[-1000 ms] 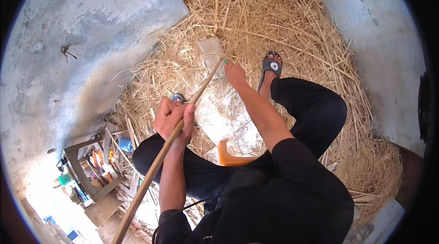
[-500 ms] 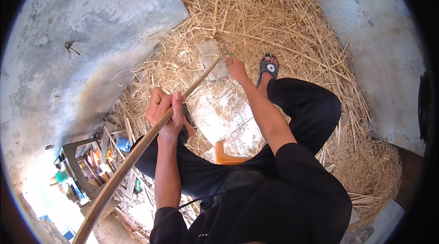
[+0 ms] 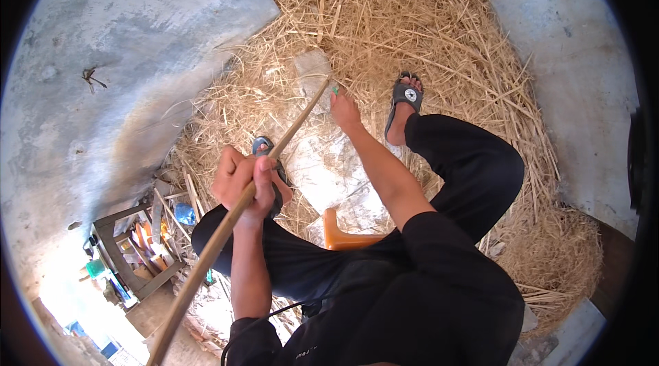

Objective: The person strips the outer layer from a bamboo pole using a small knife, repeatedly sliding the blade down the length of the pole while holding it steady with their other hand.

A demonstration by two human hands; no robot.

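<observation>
I sit on a pile of straw with a long thin wooden stick running from lower left up to the middle. My left hand is closed around the stick near its middle. My right hand reaches forward and pinches the stick's far tip, beside a pale plastic sheet lying on the straw. A small green thing shows at the fingertips; what it is cannot be told.
Grey concrete floor lies to the left and right of the straw. My sandalled feet rest on the straw. An orange wooden handle sticks out by my lap. A small rack with tools stands at lower left.
My left hand has slid a little left and back along the stick. The stick's rear end has swung lower left. My right hand stays at the tip.
</observation>
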